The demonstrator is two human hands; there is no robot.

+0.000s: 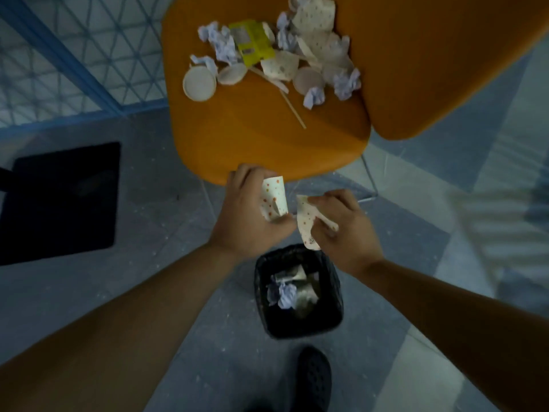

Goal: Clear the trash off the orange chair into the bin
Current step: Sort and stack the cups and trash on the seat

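Both forearms enter from the bottom corners of the frame and converge at centre, just below the near edge of the orange chair (267, 135).

Left hand (252, 215): back of hand toward the camera, fingers curled round a crumpled dotted paper cup (274, 200), thumb underneath; the cup sits upright-ish, tilted slightly, its open rim toward the chair.

Right hand (341, 227): knuckles up, fingers and thumb pinched on a flattened dotted paper cup piece (307, 224), which hangs down past the palm. Its lower end overlaps the far rim of the bin in the frame. The two pieces sit just beside each other; whether they touch cannot be told.

Black-lined bin (332, 316): on the floor, lower centre, directly below the hands. Inside lies crumpled pale-blue paper (285, 294) with other wrappers, blurred.

Chair seat, upper centre: a heap of trash remains — a yellow carton (254, 43), more dotted cups (280, 65), round white lids (199, 83), blue paper wads (346, 83), and a thin wooden stick (292, 108) lying loose toward the seat's middle.

Left of frame: a dark mat (59, 200) on grey floor. Bottom centre: a black shoe (315, 379).
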